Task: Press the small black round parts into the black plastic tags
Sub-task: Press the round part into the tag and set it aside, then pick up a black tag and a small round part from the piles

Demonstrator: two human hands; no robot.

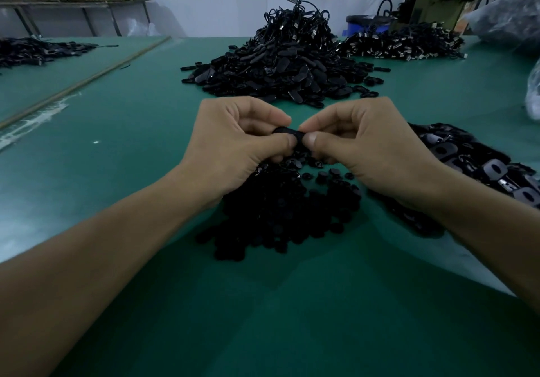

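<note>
The left hand and the right hand meet above the middle of the green worktop, fingers curled, each pinching one end of a single black plastic tag between thumb and forefinger. The tag sits right between the two thumb tips, lifted off the worktop, with its long axis running left to right from one hand to the other. Most of it is covered by the fingers, so which face is up cannot be told.

Directly under and nearer than the hands lies a loose pile of small black round parts, partly hidden by both wrists. Just right of it, under the right forearm, is a spread of flat tags with holes. Farther away, straight beyond the hands, rises a tall heap of black tags. To its right is a lower pile of black cabled pieces with metal ends, and at the far left a flat scatter of dark parts. A blue bin and a machine stand at the far right edge.
</note>
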